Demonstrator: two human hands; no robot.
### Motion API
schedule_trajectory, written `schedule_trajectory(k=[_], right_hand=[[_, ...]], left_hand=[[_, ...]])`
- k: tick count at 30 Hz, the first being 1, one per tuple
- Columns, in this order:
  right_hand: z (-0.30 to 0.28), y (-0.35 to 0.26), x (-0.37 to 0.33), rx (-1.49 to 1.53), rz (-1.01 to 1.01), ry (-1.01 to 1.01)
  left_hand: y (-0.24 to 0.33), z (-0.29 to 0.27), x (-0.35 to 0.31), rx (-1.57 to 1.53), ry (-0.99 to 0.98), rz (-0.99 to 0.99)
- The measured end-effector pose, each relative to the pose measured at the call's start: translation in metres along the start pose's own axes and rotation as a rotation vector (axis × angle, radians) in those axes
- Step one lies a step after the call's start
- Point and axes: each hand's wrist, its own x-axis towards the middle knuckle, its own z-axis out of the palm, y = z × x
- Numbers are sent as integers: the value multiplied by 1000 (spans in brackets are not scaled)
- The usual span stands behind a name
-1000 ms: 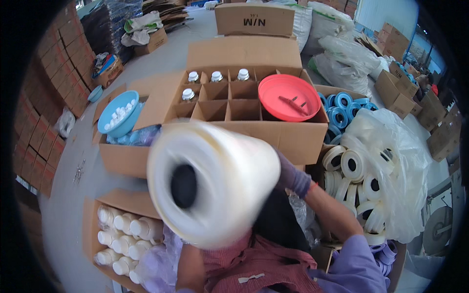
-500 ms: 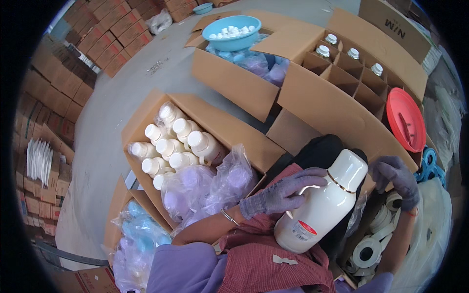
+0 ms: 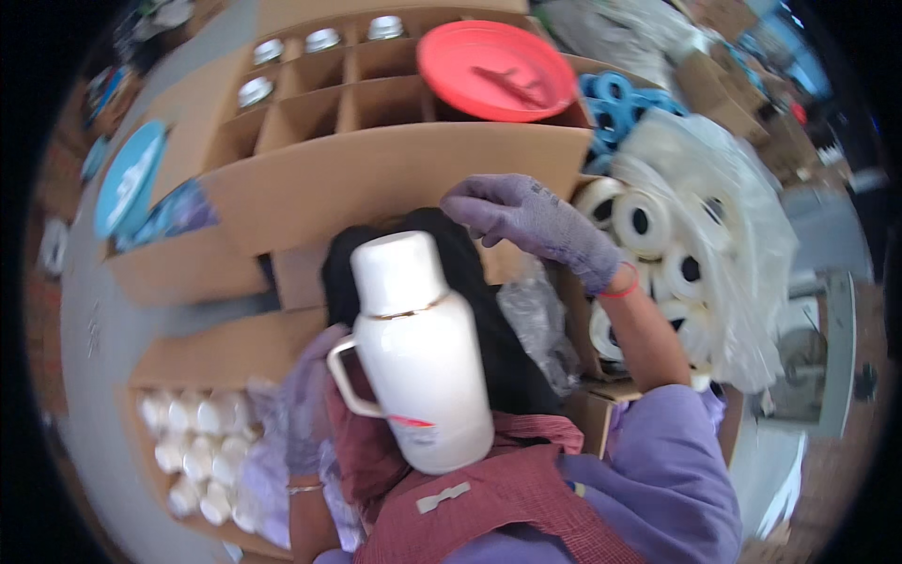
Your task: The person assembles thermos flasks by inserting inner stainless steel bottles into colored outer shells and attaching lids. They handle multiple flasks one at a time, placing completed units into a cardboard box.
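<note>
A white vacuum flask (image 3: 423, 357) with a side handle and a red-marked label leans on my lap, its cap pointing away from me. My left hand (image 3: 315, 376), in a purple-grey glove, is beside the flask's handle. It is blurred and its fingers are partly hidden, so its grip cannot be made out. Beyond the flask's cap, to the right, my gloved right hand (image 3: 531, 216) hovers near the cardboard box wall, apart from the flask. Its fingers are curled together, and anything between them is hidden.
A divided carton (image 3: 395, 160) ahead holds several silver-topped bottles and bears a red dish (image 3: 470, 56). White-capped flasks (image 3: 202, 451) fill a box at left. A blue basin (image 3: 127, 188) is at far left. White rolls (image 3: 644, 226) and blue rings (image 3: 611, 113) lie right.
My view has swung to the right. My left hand has left the flask's upper side and is now by its handle. My right hand has moved from above the rolls toward the carton.
</note>
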Motion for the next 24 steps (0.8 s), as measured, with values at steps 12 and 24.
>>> schedule_trajectory(k=[12, 24], right_hand=[[19, 268, -95, -694, 567, 74], [-56, 60, -116, -135, -107, 603]], left_hand=[[89, 48, 99, 344, -161, 467], [92, 207, 132, -27, -946, 58]])
